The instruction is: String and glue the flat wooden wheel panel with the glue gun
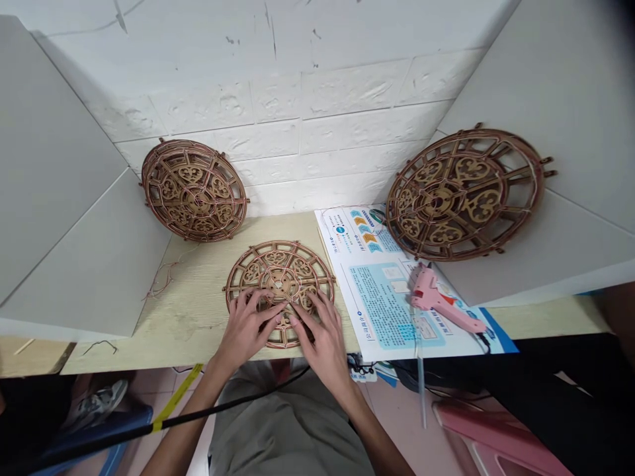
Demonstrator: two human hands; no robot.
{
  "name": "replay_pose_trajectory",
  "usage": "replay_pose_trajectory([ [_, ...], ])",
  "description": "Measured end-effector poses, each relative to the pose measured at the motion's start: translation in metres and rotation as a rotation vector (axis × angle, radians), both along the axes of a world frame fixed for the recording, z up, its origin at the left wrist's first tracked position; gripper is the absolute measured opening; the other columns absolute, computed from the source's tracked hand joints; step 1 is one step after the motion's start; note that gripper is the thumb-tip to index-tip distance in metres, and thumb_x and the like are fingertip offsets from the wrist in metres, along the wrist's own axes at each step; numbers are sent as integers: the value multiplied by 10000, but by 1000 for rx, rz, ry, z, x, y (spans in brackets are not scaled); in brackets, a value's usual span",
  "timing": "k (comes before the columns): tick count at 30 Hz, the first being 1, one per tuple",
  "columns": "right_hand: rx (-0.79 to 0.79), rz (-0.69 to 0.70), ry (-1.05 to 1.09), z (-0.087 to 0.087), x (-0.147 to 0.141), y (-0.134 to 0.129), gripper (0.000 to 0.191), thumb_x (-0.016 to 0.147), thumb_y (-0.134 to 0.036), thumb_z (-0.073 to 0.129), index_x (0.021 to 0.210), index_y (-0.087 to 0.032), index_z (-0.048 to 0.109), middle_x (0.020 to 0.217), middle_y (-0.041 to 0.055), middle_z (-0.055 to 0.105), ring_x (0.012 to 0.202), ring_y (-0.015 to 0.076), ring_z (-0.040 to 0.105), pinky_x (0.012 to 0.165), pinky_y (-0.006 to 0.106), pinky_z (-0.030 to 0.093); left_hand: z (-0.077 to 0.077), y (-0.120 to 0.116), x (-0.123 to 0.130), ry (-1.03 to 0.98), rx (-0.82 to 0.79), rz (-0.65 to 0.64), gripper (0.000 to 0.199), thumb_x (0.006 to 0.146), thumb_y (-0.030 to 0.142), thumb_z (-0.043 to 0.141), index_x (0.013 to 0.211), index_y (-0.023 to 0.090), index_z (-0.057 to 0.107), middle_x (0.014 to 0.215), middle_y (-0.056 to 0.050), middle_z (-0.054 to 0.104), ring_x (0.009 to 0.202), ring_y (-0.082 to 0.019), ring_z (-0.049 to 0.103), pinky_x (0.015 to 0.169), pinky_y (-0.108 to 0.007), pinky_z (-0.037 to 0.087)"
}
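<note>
The openwork disc (288, 285) is laid flat on the table (193, 311) beneath the left hand (248, 328) and right hand (320, 330), fingers partly spread, any pinch indiscernible; presumably light, stiff, fragile, best held by its edge.

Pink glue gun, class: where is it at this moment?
In the head view, the pink glue gun lies right of centre on the printed sheet, just in front of the right-hand round panel.

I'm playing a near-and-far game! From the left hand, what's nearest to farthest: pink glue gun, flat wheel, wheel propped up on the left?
1. Flat wheel: right under the left hand.
2. Propped-up wheel: at the back left.
3. Pink glue gun: off to the right, on the printed sheet.
</note>
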State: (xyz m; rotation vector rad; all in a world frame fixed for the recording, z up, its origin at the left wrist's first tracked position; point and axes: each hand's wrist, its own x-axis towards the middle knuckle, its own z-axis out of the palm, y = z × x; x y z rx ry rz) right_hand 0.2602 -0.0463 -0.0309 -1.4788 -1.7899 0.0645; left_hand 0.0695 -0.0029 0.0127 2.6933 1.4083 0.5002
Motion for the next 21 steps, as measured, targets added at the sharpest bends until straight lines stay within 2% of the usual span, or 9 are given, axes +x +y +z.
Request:
replay_pose_trajectory([
  [9, -46, -4, 29, 6, 0, 1, 341, 1053, -330, 443, 1256, -217, 693, 1399, 139, 560, 1409, 318, 422, 1086, 536, 434, 5, 6, 2, -28, -40, -28, 339, 1004, 368, 546, 1321, 423, 654, 1314, -45, 575, 1189, -274, 489, 918, -403, 415],
  [15, -71, -37, 105, 9, -5, 4, 386, 1064, -330, 378, 1179, -228, 733, 1341, 138, 576, 1363, 310, 455, 1070, 537, 446, -4, 7, -1, -97, 15, -25, 314, 998, 398, 561, 1285, 391, 689, 1270, -47, 641, 1175, -259, 512, 923, -396, 427],
  [21, -45, -70, 132, 7, -11, 6, 367, 1055, -317, 412, 1129, -198, 752, 1318, 148, 571, 1347, 315, 458, 1077, 556, 436, -9, 5, -2, -96, 52, -26, 295, 990, 382, 583, 1259, 392, 703, 1288, -16, 665, 1174, -257, 536, 916, -409, 421],
])
